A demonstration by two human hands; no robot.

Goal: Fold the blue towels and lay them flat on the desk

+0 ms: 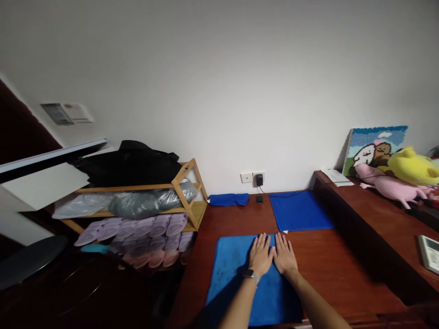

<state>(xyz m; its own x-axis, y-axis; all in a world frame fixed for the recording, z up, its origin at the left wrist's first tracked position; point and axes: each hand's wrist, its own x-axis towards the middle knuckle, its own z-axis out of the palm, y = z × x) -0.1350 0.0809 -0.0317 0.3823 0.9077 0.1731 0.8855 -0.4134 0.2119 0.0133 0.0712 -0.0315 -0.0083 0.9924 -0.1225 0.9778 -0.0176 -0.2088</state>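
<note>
A light blue cloth [233, 260] lies spread on the reddish-brown wooden desk [322, 256]. Both hands rest palm down near its far edge, side by side, thumbs close together. My left hand [261, 255] is flat with its fingers stretched out, and a watch sits on that wrist. My right hand [284, 254] also lies flat, fingertips at the cloth's far edge. Behind it, a darker blue cloth [302, 210] is laid out flat. Another blue cloth [228, 199], folded narrow, is beside the wall.
Left of the desk stands a wooden rack [197, 212] with slippers [159, 225] and a black bag [132, 164]. A raised ledge on the right holds plush toys [391, 185], a picture [372, 148] and a calculator [430, 253]. A black plug [259, 179] with a cable is in the wall.
</note>
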